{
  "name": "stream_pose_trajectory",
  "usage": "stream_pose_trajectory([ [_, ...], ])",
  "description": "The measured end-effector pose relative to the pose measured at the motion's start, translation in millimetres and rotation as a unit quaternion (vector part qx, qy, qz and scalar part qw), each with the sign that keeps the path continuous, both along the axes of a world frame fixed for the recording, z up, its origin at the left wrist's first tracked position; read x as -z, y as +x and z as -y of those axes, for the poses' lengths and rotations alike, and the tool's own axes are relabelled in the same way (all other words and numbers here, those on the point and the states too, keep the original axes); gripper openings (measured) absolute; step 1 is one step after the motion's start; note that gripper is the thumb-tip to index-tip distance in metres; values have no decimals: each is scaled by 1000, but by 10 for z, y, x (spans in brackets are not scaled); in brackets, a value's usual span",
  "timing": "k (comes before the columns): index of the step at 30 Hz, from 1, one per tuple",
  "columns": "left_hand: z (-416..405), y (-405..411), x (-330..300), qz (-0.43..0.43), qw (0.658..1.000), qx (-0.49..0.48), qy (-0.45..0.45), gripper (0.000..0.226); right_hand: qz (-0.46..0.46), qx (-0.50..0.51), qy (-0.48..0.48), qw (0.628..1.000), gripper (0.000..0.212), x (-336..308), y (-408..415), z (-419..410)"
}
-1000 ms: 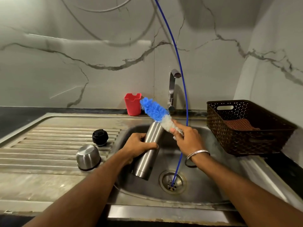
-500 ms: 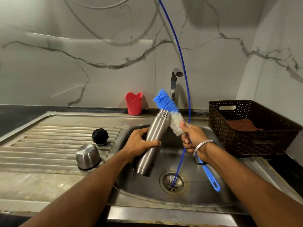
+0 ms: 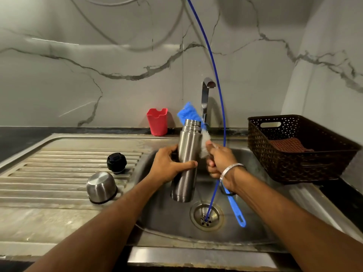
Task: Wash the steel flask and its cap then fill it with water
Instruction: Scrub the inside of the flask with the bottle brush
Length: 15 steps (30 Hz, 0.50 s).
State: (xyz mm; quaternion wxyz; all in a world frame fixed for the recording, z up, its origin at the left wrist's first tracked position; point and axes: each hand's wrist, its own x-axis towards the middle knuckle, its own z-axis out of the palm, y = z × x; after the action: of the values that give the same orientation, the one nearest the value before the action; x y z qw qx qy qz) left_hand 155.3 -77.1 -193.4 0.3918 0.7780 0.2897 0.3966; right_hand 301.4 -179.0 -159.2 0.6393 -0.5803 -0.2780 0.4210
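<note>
Big stainless steel sink (image 3: 255, 228) fills the lower frame. At centre, the left hand (image 3: 169, 167) is wrapped round the open cylindrical steel flask (image 3: 187, 158), held upright over the basin. The right hand (image 3: 220, 163) grips the blue-and-white bottle brush (image 3: 189, 111), bristles just behind the flask's mouth. The domed steel cap (image 3: 101, 187) and black round stopper (image 3: 116, 162) sit lower left on the drainboard. Wet steel could probably slip and bang the basin. No readable branding anywhere.
</note>
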Motion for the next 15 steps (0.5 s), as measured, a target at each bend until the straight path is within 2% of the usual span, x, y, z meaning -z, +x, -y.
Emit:
stream_pose_trajectory([
  [4, -15, -108, -88, 63, 997, -39, 7, 59, 166, -57, -55, 983, 28, 83, -47, 96],
  [8, 53, -160, -266, 102, 991, -89, 23, 75, 240, 10, -24, 970, 27, 185, 67, 12],
  [11, -55, -287, -570, 126, 984, -124, 17, 76, 375, -22, -16, 927, 30, 242, 90, 9],
  [13, -200, -416, -772, 128, 982, -141, 6, 75, 423, -32, -53, 904, 43, 309, 132, 5],
  [15, -378, -556, -923, 116, 978, -171, 4, 73, 436, -28, -105, 893, 66, 338, 171, 11],
])
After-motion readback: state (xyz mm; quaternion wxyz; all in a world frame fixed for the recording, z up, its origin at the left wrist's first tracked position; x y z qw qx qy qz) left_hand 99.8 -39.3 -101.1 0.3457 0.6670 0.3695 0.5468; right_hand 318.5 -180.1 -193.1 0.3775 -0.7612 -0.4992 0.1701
